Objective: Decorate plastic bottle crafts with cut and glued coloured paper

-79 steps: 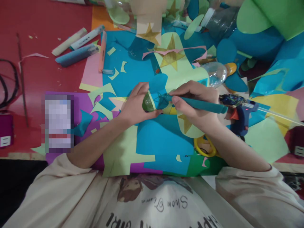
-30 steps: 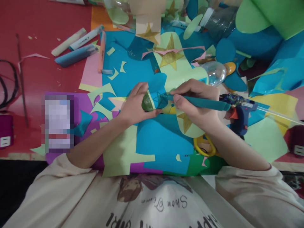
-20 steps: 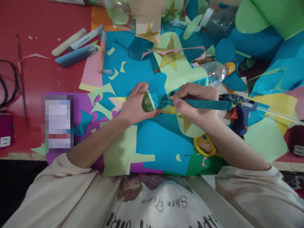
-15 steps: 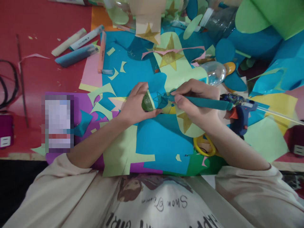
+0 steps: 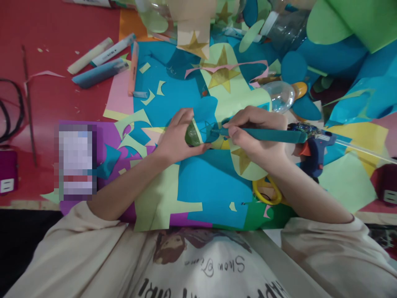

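A star outline [image 5: 209,126] is being drawn or filled in on the blue paper [image 5: 207,107], or so the step is judged. The blue paper lies at the middle of the worktop [image 5: 46,99], in front of the person, with a green rounded end [image 5: 192,134] showing at its left; what is inside cannot be told. It is held in the left hand [image 5: 175,138], whose fingers are spread around it, thumb on the near side. A teal marker [image 5: 269,135] is pinched between the fingers of the right hand [image 5: 254,128], its tip set at the right part of the star. For the next stroke, a steady left hold and a lightly guided tip seem called for. Yellow-handled scissors [image 5: 257,191] are seen near the right forearm, and a glue gun [image 5: 316,153] farther right.

Compared with the earliest frame, the marker is held more level, its back end shifted right; the left hand is hardly moved.
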Demonstrator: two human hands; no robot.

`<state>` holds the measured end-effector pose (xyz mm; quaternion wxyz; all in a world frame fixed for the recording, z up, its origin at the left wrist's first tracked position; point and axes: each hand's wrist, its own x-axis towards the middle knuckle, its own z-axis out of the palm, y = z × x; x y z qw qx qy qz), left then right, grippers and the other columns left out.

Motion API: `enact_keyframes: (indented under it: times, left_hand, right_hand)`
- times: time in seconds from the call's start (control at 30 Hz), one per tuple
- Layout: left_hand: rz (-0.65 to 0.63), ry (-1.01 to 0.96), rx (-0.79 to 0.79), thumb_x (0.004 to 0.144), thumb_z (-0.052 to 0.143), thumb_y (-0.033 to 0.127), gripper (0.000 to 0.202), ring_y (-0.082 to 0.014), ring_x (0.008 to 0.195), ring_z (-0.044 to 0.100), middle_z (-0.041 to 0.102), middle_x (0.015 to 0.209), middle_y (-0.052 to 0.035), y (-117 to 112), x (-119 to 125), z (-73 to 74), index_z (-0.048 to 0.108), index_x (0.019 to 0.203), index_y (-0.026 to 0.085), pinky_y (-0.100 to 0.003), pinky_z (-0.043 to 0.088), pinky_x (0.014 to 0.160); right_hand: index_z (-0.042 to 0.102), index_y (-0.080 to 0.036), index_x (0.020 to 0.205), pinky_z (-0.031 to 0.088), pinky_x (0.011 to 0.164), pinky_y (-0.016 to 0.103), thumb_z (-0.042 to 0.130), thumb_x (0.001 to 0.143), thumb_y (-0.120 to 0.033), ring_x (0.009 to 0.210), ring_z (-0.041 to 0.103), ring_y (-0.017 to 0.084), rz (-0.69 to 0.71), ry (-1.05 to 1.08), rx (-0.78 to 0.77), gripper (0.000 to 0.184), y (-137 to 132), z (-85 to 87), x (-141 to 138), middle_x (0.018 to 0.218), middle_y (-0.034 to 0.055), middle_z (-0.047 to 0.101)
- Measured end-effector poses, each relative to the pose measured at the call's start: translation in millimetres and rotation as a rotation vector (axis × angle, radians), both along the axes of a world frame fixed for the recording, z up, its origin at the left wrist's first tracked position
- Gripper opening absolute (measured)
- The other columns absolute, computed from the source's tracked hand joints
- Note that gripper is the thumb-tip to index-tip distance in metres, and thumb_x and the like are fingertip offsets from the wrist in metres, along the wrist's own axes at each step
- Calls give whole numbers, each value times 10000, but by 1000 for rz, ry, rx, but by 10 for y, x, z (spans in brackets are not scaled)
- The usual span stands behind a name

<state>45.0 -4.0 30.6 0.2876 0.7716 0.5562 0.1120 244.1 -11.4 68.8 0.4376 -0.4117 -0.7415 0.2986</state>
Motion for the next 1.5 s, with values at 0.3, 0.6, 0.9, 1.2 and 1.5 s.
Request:
enact_keyframes:
  times: [0.3, 0.6, 0.9, 1.2, 1.5]
  left_hand:
    - [-37, -22, 39, 750, 713, 589, 734, -371, 1382, 399, 565, 1302, -151, -11, 3, -13, 487, 1303, 163, -440, 427, 1079]
    - [-33, -54, 64, 736, 697, 626, 733, -379, 1354, 430, 561, 1312, -119, -21, -4, -32, 479, 1304, 217, -456, 439, 1062]
    - [-22, -58, 73, 722, 708, 620, 673, -362, 1331, 458, 586, 1255, -95, -9, -6, -54, 509, 1260, 268, -442, 472, 1017]
    - [-22, -54, 45, 735, 709, 613, 713, -392, 1363, 416, 550, 1334, -130, -18, -3, -24, 490, 1282, 212, -469, 445, 1048]
    - [-37, -51, 47, 755, 693, 618, 648, -386, 1338, 432, 563, 1289, -138, -15, -5, -10, 525, 1211, 190, -461, 438, 1049]
  right_hand:
    - [668, -237, 758, 465, 467, 273, 616, 898, -383, 545, 604, 127, -22, -5, -77, 208, -45, 8, -37, 600, -10, 657]
    - [703, -218, 773, 482, 472, 272, 624, 887, -321, 547, 625, 130, -45, 6, -40, 173, -29, -28, -54, 616, -14, 675]
    - [688, -227, 783, 468, 443, 263, 628, 885, -321, 506, 602, 119, -30, 8, -70, 151, -31, -13, -52, 611, -18, 675]
    - [674, -239, 765, 463, 447, 268, 623, 891, -357, 533, 609, 125, -48, -17, -60, 180, -38, -15, -47, 603, -14, 671]
    - [663, -243, 768, 469, 451, 269, 618, 889, -335, 538, 608, 125, -32, 0, -82, 159, -35, -1, -45, 609, -23, 670]
